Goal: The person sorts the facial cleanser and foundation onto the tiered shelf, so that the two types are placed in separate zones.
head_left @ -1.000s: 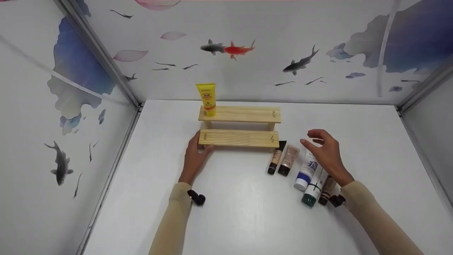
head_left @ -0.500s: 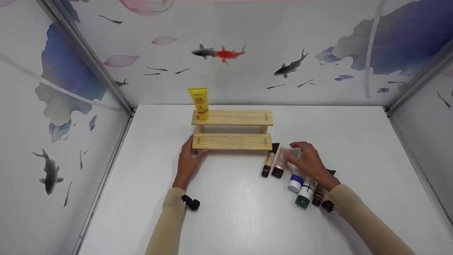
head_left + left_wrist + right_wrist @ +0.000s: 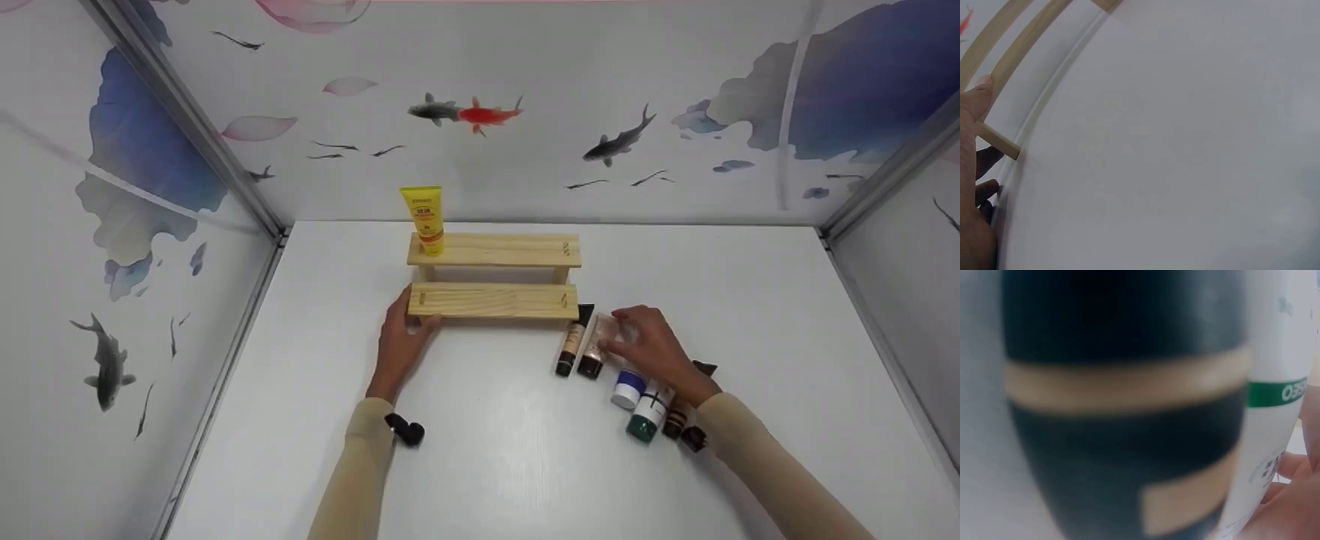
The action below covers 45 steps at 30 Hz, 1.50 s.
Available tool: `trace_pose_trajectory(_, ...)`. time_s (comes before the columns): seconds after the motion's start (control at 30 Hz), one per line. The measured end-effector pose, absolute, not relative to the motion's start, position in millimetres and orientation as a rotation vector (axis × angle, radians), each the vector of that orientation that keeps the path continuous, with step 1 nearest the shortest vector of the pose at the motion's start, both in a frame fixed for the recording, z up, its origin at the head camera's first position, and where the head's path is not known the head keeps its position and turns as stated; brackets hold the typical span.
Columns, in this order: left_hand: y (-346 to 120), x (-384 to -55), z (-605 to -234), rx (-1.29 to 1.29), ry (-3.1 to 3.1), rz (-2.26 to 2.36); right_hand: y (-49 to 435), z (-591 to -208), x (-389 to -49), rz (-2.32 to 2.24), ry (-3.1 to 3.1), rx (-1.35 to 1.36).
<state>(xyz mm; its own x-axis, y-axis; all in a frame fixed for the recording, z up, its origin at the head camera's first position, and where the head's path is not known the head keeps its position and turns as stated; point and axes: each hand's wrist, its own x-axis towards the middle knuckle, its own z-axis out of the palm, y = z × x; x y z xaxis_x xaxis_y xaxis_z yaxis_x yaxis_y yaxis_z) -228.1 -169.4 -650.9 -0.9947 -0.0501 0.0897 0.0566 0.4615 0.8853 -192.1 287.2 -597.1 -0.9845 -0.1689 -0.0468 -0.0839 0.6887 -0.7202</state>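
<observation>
My left hand (image 3: 401, 341) grips the left end of the two-tier wooden rack (image 3: 491, 301), thumb against the lower board's front edge. In the left wrist view the thumb (image 3: 978, 98) lies on that board, with other fingers beside its leg (image 3: 998, 139). My right hand (image 3: 652, 345) is at a pinkish squeeze tube (image 3: 598, 337) with a black cap, fingers curved, thumb and forefinger tips at its right edge. Whether they pinch it is unclear. The tube lies on the table. A yellow tube (image 3: 427, 221) stands on the upper board's left end.
A slim beige tube (image 3: 571, 341) lies beside the rack's right end. Under my right hand lie a white tube with a blue band (image 3: 628, 388), a green-capped white tube (image 3: 649, 412) and dark-capped tubes (image 3: 675, 421). Printed walls (image 3: 480, 172) enclose the table.
My right hand has moved left and down from above the white tubes to the pinkish tube. My left hand stays on the rack. The view has shifted slightly.
</observation>
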Motion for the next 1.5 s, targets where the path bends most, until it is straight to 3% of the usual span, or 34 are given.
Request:
trace_pose_trajectory(0.97,-167,-231,-651,-0.009,-2.600,-1.601,289,-592,-208,-0.944,2.784,-0.213)
trace_pose_trajectory(1.5,-171,-228,-653,-0.015,-2.586,-1.590,300,-573,-210,-1.309,2.627,0.089)
